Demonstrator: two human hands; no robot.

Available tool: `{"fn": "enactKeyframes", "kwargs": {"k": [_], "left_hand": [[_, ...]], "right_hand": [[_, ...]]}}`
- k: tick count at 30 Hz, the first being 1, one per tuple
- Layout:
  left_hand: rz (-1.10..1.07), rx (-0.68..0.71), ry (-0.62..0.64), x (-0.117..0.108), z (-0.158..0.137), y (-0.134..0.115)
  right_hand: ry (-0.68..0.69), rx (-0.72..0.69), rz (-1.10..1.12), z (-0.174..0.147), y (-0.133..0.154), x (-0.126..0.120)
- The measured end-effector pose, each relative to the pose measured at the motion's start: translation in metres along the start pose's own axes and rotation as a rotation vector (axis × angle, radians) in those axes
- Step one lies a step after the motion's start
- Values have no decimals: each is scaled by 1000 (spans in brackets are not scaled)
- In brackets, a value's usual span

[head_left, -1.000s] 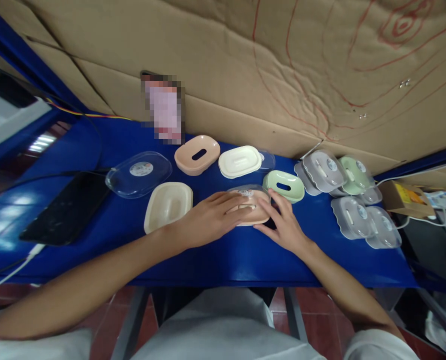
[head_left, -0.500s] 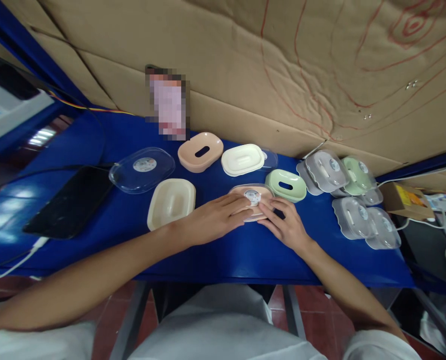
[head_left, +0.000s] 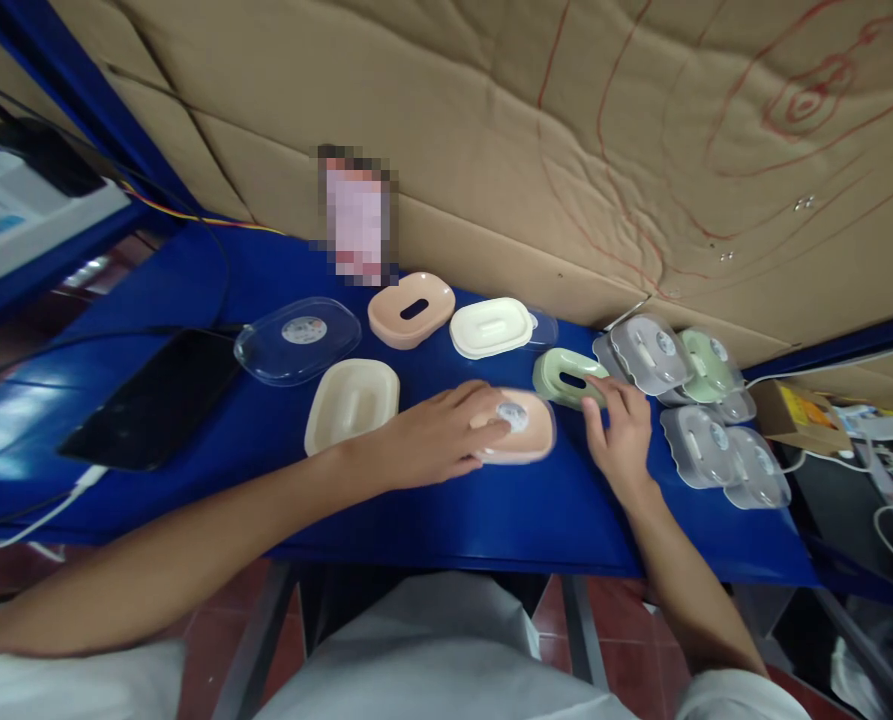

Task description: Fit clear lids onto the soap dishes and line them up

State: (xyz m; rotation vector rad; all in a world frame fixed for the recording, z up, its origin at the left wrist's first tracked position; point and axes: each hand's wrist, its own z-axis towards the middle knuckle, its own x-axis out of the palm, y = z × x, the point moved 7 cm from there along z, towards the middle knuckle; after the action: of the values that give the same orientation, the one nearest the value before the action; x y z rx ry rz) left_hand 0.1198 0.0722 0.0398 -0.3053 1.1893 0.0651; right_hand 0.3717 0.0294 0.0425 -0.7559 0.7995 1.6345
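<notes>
My left hand (head_left: 453,438) lies closed over the left side of a pink soap box (head_left: 532,440), whose clear lid has a round label; its fingers cover part of the box. My right hand (head_left: 620,430) is at the right end of a green slotted soap tray (head_left: 555,378), thumb and fingers apart. Whether the fingertips press on its rim I cannot tell. Behind the pink box stands a white soap box base (head_left: 491,326). Left of it sits a pink slotted tray (head_left: 410,325). A cream base (head_left: 352,395) is partly behind my left forearm.
A clear lid (head_left: 303,350) lies at left, beside a black phone (head_left: 153,400) with a white cable. Several lidded grey and green soap boxes (head_left: 705,445) are grouped at right. An open carton (head_left: 798,410) stands beyond them. A cardboard wall (head_left: 461,150) borders the blue table's back.
My right hand has left the pink soap box and moved right to the green tray. My left hand stays on the pink box. The view has shifted slightly.
</notes>
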Motion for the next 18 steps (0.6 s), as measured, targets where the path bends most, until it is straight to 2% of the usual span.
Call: {"fn": "enactKeyframes", "kwargs": {"k": [1,3,6,8,13,16,18], "left_hand": [[-29,62,13,0,-1,-7],[-68,165,27,0,-2,-23],[-38,219,44,3,-4,-38],[-5,226,45,5,-5,-42],[96,113,25,10,-3,-29],[160,-6,-7,11,-1,-15],[194,-67,-27,8,0,-8]], "right_hand": [[37,58,-21,1,-8,2],[159,65,32,0,-10,10],[297,-71,280,-4,12,17],[323,-144,434,-6,27,13],[322,-235,590,-4,44,-4],[435,-338,497,-7,54,-1],[462,-357,382,-8,53,1]]}}
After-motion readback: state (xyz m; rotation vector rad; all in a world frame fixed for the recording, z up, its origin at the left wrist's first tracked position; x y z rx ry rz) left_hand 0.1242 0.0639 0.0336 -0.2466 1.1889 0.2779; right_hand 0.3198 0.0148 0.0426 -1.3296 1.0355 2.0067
